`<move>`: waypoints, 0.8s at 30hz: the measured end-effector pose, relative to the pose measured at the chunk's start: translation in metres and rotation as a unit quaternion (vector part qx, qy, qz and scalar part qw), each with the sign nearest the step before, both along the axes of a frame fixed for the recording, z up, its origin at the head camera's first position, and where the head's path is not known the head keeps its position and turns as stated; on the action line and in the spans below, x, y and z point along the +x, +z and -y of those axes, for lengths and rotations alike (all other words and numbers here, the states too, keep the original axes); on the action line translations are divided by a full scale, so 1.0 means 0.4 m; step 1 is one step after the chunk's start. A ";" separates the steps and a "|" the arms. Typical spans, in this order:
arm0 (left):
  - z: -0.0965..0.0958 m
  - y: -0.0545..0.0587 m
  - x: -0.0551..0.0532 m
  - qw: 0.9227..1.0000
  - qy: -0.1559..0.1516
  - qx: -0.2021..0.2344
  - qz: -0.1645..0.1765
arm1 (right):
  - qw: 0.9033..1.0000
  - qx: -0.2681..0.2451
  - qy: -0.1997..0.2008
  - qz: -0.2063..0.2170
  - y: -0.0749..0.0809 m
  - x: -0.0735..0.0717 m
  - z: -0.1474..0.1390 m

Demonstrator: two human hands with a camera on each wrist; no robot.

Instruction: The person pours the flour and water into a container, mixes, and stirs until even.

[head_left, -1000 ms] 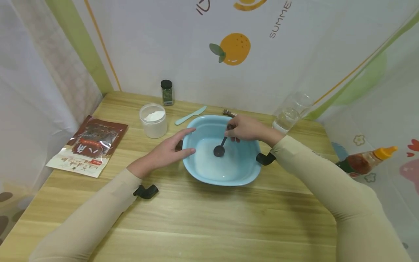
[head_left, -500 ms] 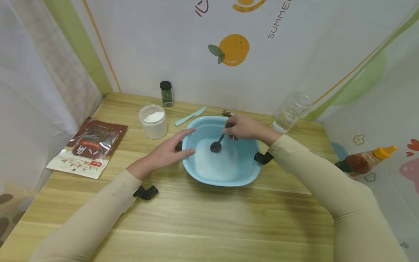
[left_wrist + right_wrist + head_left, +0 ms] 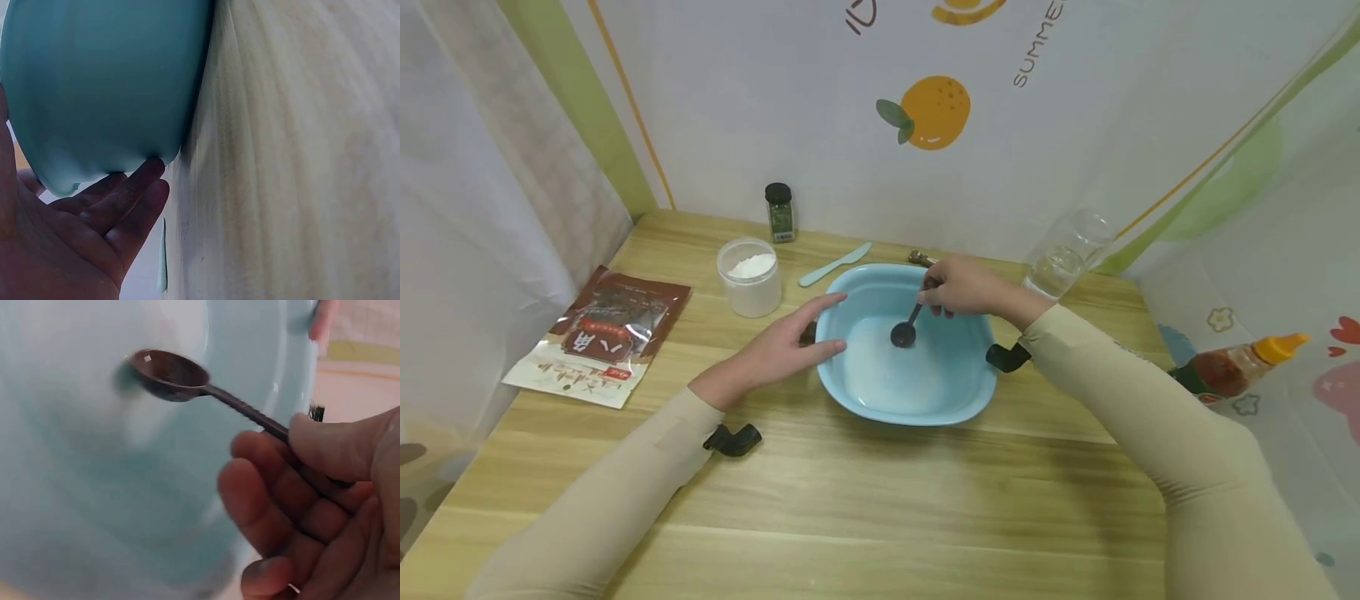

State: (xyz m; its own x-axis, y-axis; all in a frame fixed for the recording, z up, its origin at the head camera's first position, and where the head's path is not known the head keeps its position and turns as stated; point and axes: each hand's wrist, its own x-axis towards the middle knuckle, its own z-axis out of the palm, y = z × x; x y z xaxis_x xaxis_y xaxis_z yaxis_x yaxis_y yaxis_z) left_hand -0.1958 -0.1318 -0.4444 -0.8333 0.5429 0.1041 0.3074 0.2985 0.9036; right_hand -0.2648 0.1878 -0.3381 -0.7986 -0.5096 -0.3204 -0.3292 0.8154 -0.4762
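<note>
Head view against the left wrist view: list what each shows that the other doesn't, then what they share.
Only the head view: the right hand holding a dark brown, long-handled spoon with a round bowl, the clear round jar of white powder, and the brown-and-cream packet.

Only the left wrist view: the palm side of the left hand, its fingers touching the outer wall of the glossy light blue basin.

Both: the basin, the left hand and the pale wood-grain table.
</note>
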 end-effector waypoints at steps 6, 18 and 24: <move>0.000 0.002 -0.005 1.000 0.000 -0.001 -0.003 | 0.998 0.026 0.061 0.018 0.009 0.002 -0.023; -0.001 0.002 -0.005 1.000 0.002 -0.006 -0.006 | 0.996 0.032 0.080 0.013 0.014 0.012 -0.022; 0.001 0.003 -0.001 1.000 -0.002 -0.005 -0.003 | 0.993 -0.012 0.103 0.052 -0.006 0.033 0.034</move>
